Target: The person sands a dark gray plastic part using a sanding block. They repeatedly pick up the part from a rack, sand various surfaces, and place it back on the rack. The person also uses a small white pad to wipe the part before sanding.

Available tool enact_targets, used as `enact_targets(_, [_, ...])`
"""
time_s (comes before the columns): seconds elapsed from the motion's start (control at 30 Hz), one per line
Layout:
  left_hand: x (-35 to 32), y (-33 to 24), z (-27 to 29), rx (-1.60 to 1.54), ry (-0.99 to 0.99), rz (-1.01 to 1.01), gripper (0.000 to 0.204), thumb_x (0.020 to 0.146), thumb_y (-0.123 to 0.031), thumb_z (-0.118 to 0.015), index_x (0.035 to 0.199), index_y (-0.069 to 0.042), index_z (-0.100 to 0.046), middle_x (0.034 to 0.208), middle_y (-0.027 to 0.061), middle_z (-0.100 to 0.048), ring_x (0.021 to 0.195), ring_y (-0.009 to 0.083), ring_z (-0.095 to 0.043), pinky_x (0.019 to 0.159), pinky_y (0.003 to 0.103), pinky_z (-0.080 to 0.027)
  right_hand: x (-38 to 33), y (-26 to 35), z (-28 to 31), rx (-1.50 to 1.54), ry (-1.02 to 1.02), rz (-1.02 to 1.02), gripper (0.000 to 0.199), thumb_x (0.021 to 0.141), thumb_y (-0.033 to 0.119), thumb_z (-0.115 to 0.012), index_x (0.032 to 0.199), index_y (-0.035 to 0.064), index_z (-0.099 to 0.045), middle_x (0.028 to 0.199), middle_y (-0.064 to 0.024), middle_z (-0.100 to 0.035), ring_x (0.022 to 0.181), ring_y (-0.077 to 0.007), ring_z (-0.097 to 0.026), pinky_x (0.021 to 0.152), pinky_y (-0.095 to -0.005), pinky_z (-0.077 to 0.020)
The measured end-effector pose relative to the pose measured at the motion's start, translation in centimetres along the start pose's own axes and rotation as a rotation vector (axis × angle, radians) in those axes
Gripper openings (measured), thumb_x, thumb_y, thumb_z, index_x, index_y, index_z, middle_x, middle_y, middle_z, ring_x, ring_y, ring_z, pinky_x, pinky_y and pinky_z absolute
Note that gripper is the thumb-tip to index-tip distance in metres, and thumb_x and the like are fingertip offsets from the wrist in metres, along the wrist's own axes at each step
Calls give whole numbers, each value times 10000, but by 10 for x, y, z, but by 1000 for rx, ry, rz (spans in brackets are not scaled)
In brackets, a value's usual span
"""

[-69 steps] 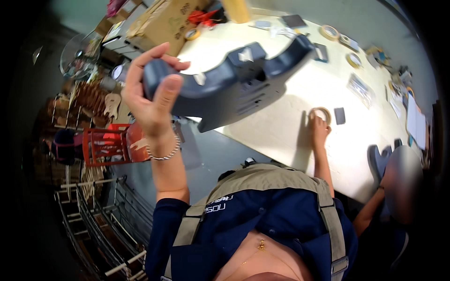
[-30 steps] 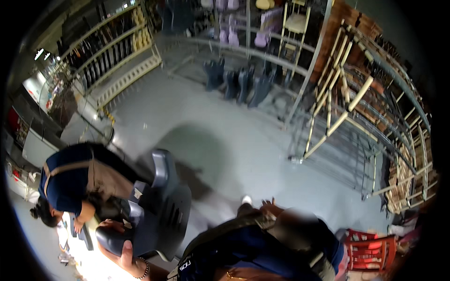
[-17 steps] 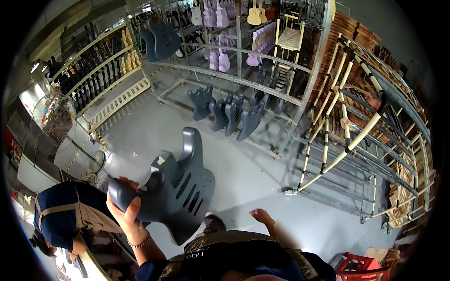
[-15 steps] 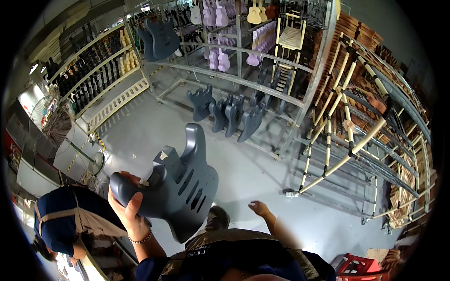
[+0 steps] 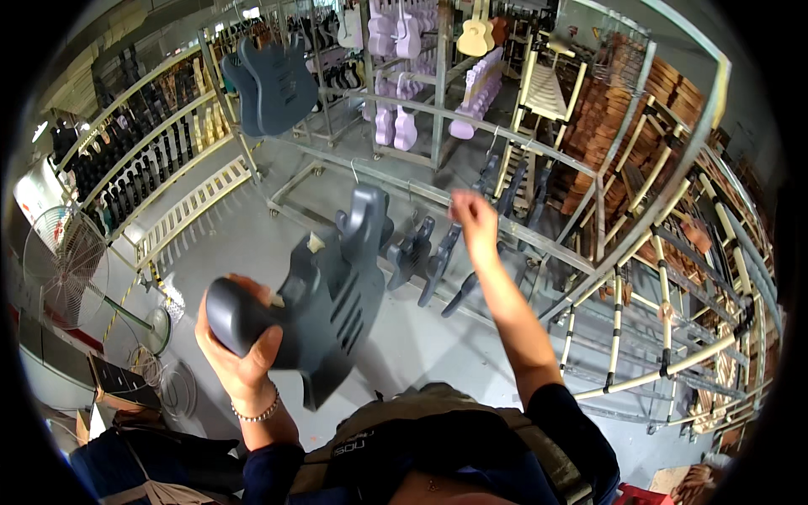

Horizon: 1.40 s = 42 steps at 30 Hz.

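A dark grey electric guitar body [image 5: 337, 286] hangs tilted in front of me, its slots and cut-outs facing up and right. One of its rounded ends sits in my left hand [image 5: 240, 345], thumb on the near side and fingers round the far side. My right hand [image 5: 475, 220] is raised at the metal rack's rail [image 5: 547, 238], its fingers curled and slightly blurred. What those fingers hold, if anything, is hidden. A wire hook [image 5: 355, 171] stands on the rail behind the held body. Several similar dark bodies [image 5: 410, 252] hang below the rail.
Two larger dark bodies [image 5: 273, 84] hang at the rack's left end. Purple guitar bodies [image 5: 404, 38] fill a rack farther back. A floor fan [image 5: 67, 261] stands at left, a co-worker's dark clothing [image 5: 160, 459] at lower left. A pipe-framed rack [image 5: 665, 311] stands at right.
My right hand has risen from low beside me up to the rack's rail. The rack is nearer, and the guitar body in my left hand now overlaps it.
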<state>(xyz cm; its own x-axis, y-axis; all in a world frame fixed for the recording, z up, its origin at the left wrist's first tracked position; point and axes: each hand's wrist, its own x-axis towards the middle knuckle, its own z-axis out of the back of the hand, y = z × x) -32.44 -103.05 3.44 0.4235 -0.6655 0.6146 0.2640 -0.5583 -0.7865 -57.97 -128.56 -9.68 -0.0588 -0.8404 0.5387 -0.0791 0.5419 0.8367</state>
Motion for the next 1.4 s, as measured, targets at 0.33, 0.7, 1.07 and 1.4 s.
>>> enact_targets(0.33, [180, 109, -61, 47, -47, -177, 627, 566, -288, -751, 1051, 47, -538, 859, 90, -606, 812, 166, -562, 773, 275, -428, 298, -24, -120, 174, -113, 145, 703, 777, 143, -705, 1299, -100, -302, 1238, -208, -449, 682, -165, -629, 510, -247, -477])
enact_targets(0.7, [339, 169, -149, -124, -21, -123, 630, 585, -280, -751, 1074, 52, -535, 870, 88, -601, 827, 165, -569, 777, 272, -427, 357, -40, -159, 429, -153, 451, 262, 892, 45, -526, 1130, -26, -441, 829, -139, -630, 711, -158, -612, 669, -273, -523])
enact_targets(1.07, [416, 203, -198, -251, 99, -254, 633, 587, -285, -745, 1081, 53, -537, 874, 100, -619, 791, 154, -567, 755, 252, -426, 350, -42, -168, 208, -151, 619, 274, 874, -8, -538, 1125, -18, -430, 836, -144, -640, 765, -163, -631, 737, -273, -506])
enact_targets(1.4, [417, 205, -228, -279, 301, -184, 513, 647, -179, -749, 1072, 21, -543, 881, 66, -612, 775, 121, -569, 713, 246, -453, 312, -71, -153, -376, -482, 644, 314, 822, 139, -559, 1126, 60, -581, 1135, -126, -492, 991, -260, -452, 890, -373, -352])
